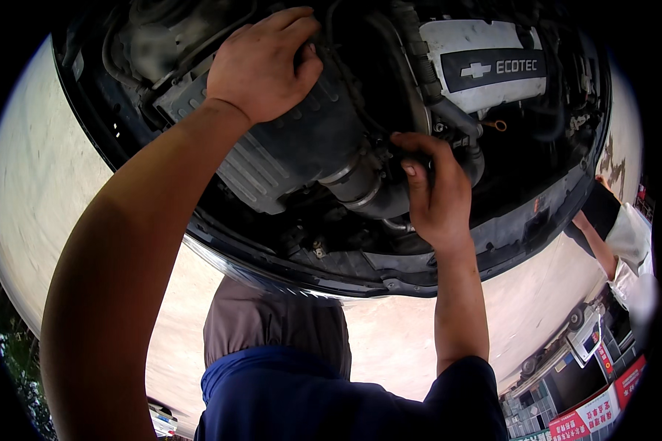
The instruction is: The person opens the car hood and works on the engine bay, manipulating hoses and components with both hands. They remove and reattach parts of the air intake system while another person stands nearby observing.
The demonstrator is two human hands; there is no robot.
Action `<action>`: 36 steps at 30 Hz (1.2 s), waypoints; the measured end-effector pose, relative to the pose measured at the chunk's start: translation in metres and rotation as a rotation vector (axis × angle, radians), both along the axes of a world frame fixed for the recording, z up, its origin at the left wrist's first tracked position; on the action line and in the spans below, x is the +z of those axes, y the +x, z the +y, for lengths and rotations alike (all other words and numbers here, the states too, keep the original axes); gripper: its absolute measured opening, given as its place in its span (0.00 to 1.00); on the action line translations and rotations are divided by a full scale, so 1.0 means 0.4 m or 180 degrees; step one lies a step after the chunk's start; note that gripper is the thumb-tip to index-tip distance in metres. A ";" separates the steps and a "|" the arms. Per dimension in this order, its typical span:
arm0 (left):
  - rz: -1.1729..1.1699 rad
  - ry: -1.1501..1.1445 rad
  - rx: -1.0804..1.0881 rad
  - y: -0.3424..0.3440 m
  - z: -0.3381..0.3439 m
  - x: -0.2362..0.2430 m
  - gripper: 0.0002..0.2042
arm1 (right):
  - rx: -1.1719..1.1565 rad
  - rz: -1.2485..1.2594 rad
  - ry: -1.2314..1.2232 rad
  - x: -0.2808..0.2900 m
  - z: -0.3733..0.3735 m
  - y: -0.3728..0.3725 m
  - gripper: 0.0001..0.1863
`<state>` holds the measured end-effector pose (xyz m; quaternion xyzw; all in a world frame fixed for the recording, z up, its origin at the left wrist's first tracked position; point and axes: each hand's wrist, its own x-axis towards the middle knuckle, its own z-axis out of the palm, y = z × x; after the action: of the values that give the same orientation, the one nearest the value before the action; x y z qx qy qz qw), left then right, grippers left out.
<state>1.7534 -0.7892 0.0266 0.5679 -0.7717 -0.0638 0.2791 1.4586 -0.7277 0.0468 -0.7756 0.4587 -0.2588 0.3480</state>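
My left hand (268,67) lies on the far part of a black ribbed air filter housing (254,173). Its fingers are bent over the edge, with the thumb apart; no held thing shows. Over the dark air intake hose (382,200), my right hand (441,192) is curled, index finger and thumb around something dark that I cannot make out. A metal clamp (357,192) rings the hose where it leaves the housing.
A silver and black engine cover (485,65) sits at the far right, with a yellow dipstick ring (500,126) below it. The car's front edge (390,285) runs across before me. Another person (618,242) stands at the right, and a parked vehicle (585,342) is behind.
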 end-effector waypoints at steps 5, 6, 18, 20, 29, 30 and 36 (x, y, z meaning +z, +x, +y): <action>-0.0023 0.0003 0.0012 0.002 0.001 0.010 0.12 | 0.0102 -0.0088 -0.0013 -0.006 -0.006 -0.003 0.13; -0.0010 -0.0041 -0.0001 0.002 0.000 0.006 0.12 | 0.0101 -0.0099 -0.0028 -0.011 -0.004 -0.005 0.13; 0.0072 -0.0140 0.0006 0.005 0.001 -0.011 0.12 | 0.0722 0.1468 -0.0190 0.123 -0.011 0.012 0.19; 0.0063 -0.0080 0.0018 0.007 0.002 -0.011 0.12 | 0.0850 0.1645 -0.0150 0.144 -0.013 0.019 0.20; 0.0039 0.0085 -0.0060 0.008 -0.002 -0.007 0.12 | 0.1006 0.2938 -0.0127 0.123 -0.013 0.057 0.19; 0.0014 0.0213 -0.0056 0.012 0.001 -0.004 0.12 | 0.1084 0.2854 -0.0214 0.127 -0.016 0.061 0.19; 0.0084 -0.0097 -0.0008 0.012 -0.001 -0.017 0.12 | 0.1762 0.2552 -0.1071 0.115 -0.041 0.040 0.20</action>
<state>1.7584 -0.7896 0.0199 0.5617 -0.7696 -0.0599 0.2977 1.4746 -0.7439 0.0929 -0.9514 0.2856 0.0905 0.0707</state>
